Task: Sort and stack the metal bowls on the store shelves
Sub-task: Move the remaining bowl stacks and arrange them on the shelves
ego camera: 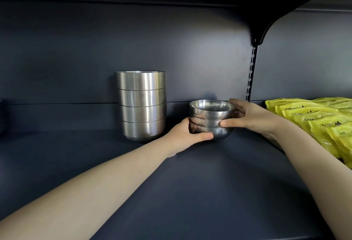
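A short stack of three small metal bowls (210,118) sits near the back of the dark shelf (190,182). My left hand (187,135) grips the stack's lower left side, thumb across the front of the bottom bowl. My right hand (249,117) holds its right side, with the thumb on the middle bowl and the fingers behind the top rim. To the left, against the back panel, stands a taller stack of several larger metal bowls (142,105), apart from both hands.
Yellow packets (320,123) lie in overlapping rows on the right part of the shelf, close to my right forearm. A bracket and slotted upright (252,72) rise behind the small stack. Another shelf hangs overhead.
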`<state>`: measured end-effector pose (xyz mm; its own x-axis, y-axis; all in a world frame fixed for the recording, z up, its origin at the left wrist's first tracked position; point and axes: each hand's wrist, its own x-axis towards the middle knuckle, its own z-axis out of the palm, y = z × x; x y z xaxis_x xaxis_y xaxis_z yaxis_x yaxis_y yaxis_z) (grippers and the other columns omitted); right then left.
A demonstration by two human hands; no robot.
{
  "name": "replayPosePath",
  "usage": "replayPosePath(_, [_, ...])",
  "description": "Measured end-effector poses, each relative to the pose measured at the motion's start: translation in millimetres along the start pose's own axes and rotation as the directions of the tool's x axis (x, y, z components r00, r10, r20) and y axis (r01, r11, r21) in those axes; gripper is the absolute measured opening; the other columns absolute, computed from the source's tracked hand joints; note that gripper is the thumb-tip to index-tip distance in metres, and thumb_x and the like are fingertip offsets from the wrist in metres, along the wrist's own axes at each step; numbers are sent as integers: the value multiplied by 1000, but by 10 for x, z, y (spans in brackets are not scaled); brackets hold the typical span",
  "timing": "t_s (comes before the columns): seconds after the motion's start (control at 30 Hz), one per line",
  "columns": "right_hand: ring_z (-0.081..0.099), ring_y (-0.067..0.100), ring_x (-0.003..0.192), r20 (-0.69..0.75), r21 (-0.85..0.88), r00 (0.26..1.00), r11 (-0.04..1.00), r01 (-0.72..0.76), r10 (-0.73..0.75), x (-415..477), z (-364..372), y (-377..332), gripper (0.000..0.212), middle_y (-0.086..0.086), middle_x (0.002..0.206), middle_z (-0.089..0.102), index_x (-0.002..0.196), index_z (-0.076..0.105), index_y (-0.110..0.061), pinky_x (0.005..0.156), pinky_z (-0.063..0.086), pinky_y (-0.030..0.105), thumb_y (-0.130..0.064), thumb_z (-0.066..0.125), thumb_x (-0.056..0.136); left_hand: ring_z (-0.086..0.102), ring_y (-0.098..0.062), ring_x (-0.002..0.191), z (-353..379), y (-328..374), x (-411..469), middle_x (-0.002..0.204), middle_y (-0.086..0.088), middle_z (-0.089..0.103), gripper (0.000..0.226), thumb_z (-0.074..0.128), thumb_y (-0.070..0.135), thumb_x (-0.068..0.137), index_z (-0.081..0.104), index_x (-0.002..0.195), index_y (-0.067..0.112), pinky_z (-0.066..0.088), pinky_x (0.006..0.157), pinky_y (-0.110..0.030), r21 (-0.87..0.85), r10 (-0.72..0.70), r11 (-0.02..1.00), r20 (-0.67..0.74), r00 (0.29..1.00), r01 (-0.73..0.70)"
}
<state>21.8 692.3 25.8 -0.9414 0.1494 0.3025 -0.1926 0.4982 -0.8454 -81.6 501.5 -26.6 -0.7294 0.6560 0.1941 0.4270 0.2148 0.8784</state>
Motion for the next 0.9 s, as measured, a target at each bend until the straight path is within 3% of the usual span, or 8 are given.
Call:
replayPosePath(0.2, [64,-10,85,-18,69,1000,997,-16,17,-23,7,-21,29,-16,101,67,101,60,-20,75,50,8,-10,76,79,57,6,99,-3,23,-36,109,15,63,55,79,32,78,50,124,25,44,78,-9,1,-2,1000,1,1000,2])
replayPosePath(0.23, [63,-8,91,-29,79,999,996,-28,30,-26,12,-29,39,-14,107,65,111,58,-13,79,50,11,-14,77,77,57,7,98,-4,24,-38,108,16,63,54,79,32,79,50,124,25,44,77,-9,1,-3,1000,4,1000,3])
replayPosePath(0.3, [57,3,114,-24,87,998,994,-60,63,-5,0,-19,92,-6,133,56,143,40,-6,93,50,25,-29,83,64,58,5,100,-11,27,-46,109,15,63,55,78,31,79,50,125,26,44,78,-8,2,-3,1000,7,1000,3])
replayPosePath(0.37, [54,10,123,-35,119,997,990,-69,74,-13,1,-40,110,-2,143,50,150,30,-7,99,49,33,-34,81,56,58,1,105,-23,35,-59,112,14,63,54,78,30,80,49,125,26,44,82,-10,7,-11,1000,21,1000,11])
replayPosePath(0.53, [57,13,120,-20,157,996,984,-88,92,-36,-18,-45,97,-6,133,57,146,38,-13,95,52,38,-34,79,60,58,-1,109,-55,54,-140,112,14,63,48,77,31,80,50,120,27,44,90,-14,17,-38,999,35,999,38])
replayPosePath(0.67, [65,15,113,95,123,992,988,-94,82,-145,32,-72,56,-5,114,71,118,65,-28,98,50,41,-35,76,63,59,0,105,-86,95,-276,108,15,63,41,77,31,80,51,112,32,44,89,-15,24,-50,998,23,998,50])
replayPosePath(0.83, [64,20,113,93,113,993,990,-83,73,-300,159,-242,54,4,117,70,115,68,-24,100,49,47,-37,76,63,60,4,96,-156,161,-604,101,17,65,40,78,30,79,54,111,30,45,83,-12,16,-47,999,0,999,47])
replayPosePath(0.9, [65,22,113,109,125,993,990,-62,48,-400,264,-363,53,7,119,69,114,68,-22,97,52,44,-35,75,64,61,4,92,-233,167,-794,94,18,67,38,79,28,79,57,110,27,45,87,-14,-27,-43,999,-19,999,42])
